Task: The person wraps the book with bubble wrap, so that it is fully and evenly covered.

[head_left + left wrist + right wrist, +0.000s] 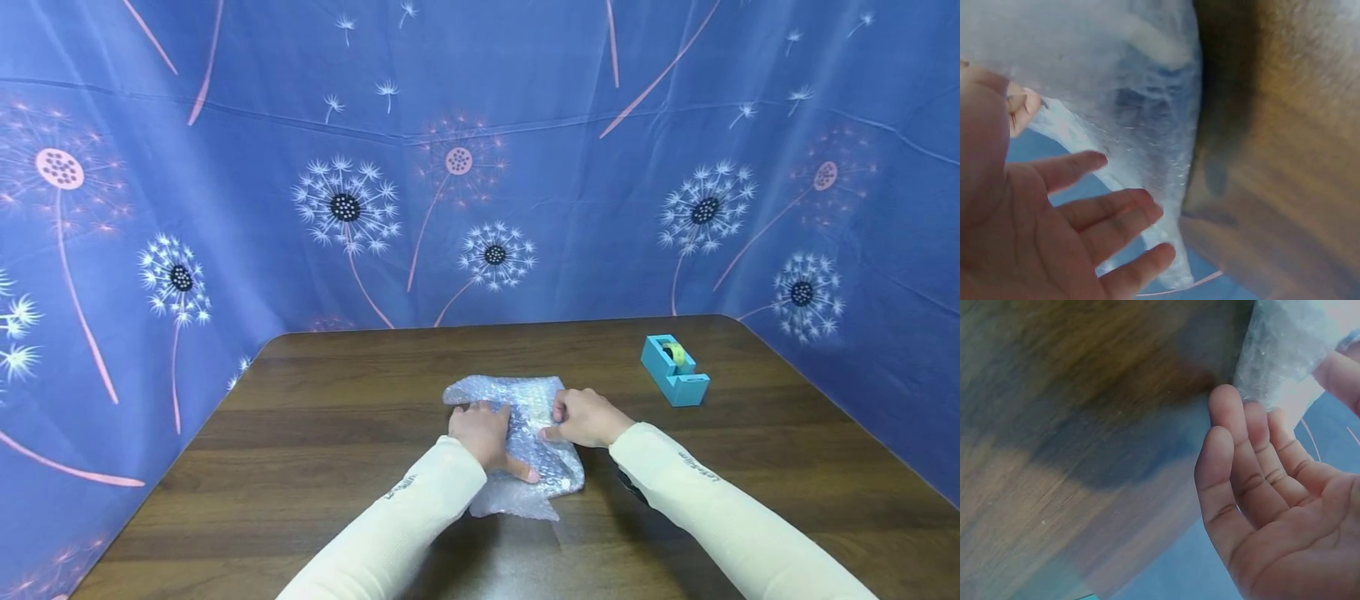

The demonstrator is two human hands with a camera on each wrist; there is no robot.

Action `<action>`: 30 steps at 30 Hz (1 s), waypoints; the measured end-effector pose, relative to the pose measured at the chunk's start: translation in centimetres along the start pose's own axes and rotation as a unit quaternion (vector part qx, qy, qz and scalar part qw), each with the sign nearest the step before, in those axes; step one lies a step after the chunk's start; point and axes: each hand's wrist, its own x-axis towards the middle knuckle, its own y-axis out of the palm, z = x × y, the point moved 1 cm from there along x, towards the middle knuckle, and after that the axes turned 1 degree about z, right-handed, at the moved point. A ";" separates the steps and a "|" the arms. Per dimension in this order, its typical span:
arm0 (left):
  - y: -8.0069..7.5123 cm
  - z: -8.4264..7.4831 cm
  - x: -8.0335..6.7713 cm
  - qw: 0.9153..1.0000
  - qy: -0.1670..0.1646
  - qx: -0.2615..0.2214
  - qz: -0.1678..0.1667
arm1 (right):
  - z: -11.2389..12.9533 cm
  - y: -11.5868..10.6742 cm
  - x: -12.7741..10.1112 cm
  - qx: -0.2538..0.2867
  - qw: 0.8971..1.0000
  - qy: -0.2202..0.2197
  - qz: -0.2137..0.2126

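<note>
A crinkled piece of clear bubble wrap [525,392] lies folded in uneven layers on the wooden table. My left hand [480,435] rests on its left part with fingers spread and the thumb reaching across toward the near right. From below, the left wrist view shows the left palm [1041,237] and straight fingers beside the hanging sheet [1154,125]. At the right edge of the wrap, my right hand [588,418] holds it between thumb and bent fingers. In the right wrist view the fingertips [1227,403] meet the edge of the wrap [1279,350].
A light blue tape dispenser [671,379] with a yellowish roll of tape [675,354] stands at the back right of the table [315,433]. Behind the table hangs a blue dandelion-print cloth [570,208].
</note>
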 end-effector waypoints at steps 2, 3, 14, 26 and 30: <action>-0.1 0.3 -0.2 0.999 0.006 -0.030 0.014 | 0.0 -0.1 0.0 0.003 1.000 0.006 0.004; -0.2 0.5 -0.2 0.999 0.010 -0.042 0.023 | 0.0 -0.1 0.0 0.004 1.000 0.009 0.005; -0.7 1.8 0.1 0.995 0.038 -0.077 0.050 | -0.3 -0.3 -0.1 0.010 1.000 0.020 0.004; 0.0 1.3 1.6 0.993 0.035 -0.107 0.028 | -1.7 -0.8 0.1 0.020 0.999 0.048 0.011; 0.0 1.0 2.2 0.992 0.030 -0.123 0.028 | -2.1 -0.9 0.4 0.002 0.998 0.063 0.006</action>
